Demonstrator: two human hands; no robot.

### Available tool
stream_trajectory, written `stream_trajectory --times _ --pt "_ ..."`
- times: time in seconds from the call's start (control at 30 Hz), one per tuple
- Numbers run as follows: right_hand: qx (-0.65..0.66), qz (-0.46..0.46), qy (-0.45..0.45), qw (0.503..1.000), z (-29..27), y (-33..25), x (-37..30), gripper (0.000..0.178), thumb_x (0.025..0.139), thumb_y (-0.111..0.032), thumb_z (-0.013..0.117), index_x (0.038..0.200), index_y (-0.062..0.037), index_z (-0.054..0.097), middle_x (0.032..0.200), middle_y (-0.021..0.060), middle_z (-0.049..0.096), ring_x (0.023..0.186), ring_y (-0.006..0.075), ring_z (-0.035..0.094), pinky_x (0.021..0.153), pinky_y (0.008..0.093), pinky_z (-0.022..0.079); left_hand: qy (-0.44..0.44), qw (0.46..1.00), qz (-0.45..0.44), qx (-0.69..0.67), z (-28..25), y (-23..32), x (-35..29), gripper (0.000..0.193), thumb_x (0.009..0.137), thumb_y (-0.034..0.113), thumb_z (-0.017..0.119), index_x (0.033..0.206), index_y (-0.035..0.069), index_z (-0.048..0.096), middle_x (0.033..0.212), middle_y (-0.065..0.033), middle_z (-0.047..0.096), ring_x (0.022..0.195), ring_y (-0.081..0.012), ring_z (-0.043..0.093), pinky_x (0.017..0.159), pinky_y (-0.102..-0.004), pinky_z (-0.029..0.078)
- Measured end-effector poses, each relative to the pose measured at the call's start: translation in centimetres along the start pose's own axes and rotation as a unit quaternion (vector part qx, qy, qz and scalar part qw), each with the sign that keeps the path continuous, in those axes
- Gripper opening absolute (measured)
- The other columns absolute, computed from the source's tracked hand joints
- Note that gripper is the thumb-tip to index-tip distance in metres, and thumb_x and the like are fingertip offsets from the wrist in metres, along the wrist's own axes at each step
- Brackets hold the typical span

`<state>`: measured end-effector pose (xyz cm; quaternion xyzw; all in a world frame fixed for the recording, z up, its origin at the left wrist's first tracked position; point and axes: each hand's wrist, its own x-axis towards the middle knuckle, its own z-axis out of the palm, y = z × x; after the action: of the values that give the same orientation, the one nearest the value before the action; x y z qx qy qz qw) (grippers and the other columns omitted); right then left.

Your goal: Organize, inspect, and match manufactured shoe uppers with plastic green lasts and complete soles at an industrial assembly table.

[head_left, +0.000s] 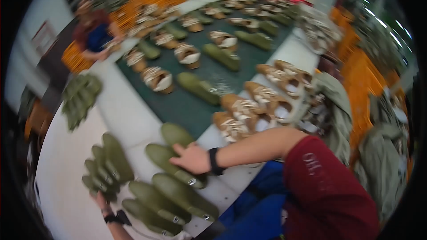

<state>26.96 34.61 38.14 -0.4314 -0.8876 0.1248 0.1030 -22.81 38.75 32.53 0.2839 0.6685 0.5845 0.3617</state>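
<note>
My right hand (195, 159) reaches across the white table and grips an olive-green shoe last (167, 158), thumb and fingers around its upper side. Just beyond it lies another green last (175, 134), partly over the dark green belt's edge. My left hand (101, 201) is low on the left, against the near end of a fanned row of green lasts (116, 158). Its fingers are blurred and partly hidden by those lasts. Between my hands, nearest to me, several more lasts (184, 195) lie side by side, with small metal-looking fittings at their near ends.
A dark green belt (153, 102) carries tan shoes with white laces (158, 80) and green lasts in rows. More tan shoes (244, 109) line its right edge. A bundle of lasts (81, 98) lies at the table's far left. Another person (93, 31) stands beyond. Orange crates (362, 98) stand right.
</note>
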Motion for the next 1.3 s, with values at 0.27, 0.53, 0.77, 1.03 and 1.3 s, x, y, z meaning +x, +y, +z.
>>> stream_trajectory --times 0.27,0.53,0.77,1.03,1.3 --pt "-0.095 0.026 -0.035 0.994 0.7 -0.6 -1.0 0.035 0.083 -0.017 0.042 0.116 -0.0161 0.053 0.126 0.0310 0.035 0.072 0.0355 0.062 0.070 0.0518 0.048 -0.069 0.993 -0.065 0.073 8.8 1.2 -0.4 0.079 0.075 0.012 0.052 0.139 0.022 0.008 0.131 -0.0088 0.036 0.113 -0.0294 0.041 0.080 -0.0514 0.041" --pt "-0.073 0.061 -0.089 0.991 -0.4 -1.2 -1.1 0.041 0.083 -0.018 0.044 0.124 -0.0169 0.047 0.130 0.0268 0.034 0.082 0.0348 0.062 0.072 0.0485 0.048 -0.210 0.929 -0.162 0.259 9.8 4.5 -4.0 0.081 0.079 0.033 0.059 0.140 0.031 0.006 0.142 -0.0045 0.022 0.128 -0.0352 0.020 0.091 -0.0620 0.023" --pt "-0.012 -0.030 -0.032 0.999 -6.0 -2.3 -9.8 0.036 0.077 -0.019 0.056 0.112 -0.0114 0.054 0.115 0.0180 0.048 0.087 0.0310 0.056 0.063 0.0420 0.047 -0.393 0.853 0.172 0.298 16.7 17.0 -22.3 0.053 0.085 0.009 0.050 0.134 0.001 0.031 0.134 -0.0181 0.038 0.123 -0.0228 0.036 0.101 -0.0330 0.029" --pt "0.482 -0.067 -0.103 0.867 -9.8 1.9 -32.3 0.039 0.085 -0.022 0.055 0.119 -0.0034 0.049 0.094 0.0131 0.061 0.083 0.0216 0.059 0.071 0.0326 0.047 -0.687 0.695 0.195 0.085 27.4 18.1 -49.5 0.053 0.077 0.019 0.058 0.119 -0.011 0.044 0.118 -0.0201 0.052 0.121 -0.0272 0.040 0.104 -0.0376 0.023" --pt "0.215 0.491 0.224 0.814 -1.9 22.7 -51.8 0.021 0.080 -0.014 0.054 0.091 0.0007 0.064 0.077 0.0105 0.064 0.074 0.0152 0.062 0.067 0.0272 0.049 -0.839 0.359 0.157 -0.378 38.8 19.3 -65.2 0.037 0.086 0.006 0.053 0.121 -0.003 0.045 0.107 -0.0212 0.056 0.094 -0.0315 0.055 0.077 -0.0370 0.047"
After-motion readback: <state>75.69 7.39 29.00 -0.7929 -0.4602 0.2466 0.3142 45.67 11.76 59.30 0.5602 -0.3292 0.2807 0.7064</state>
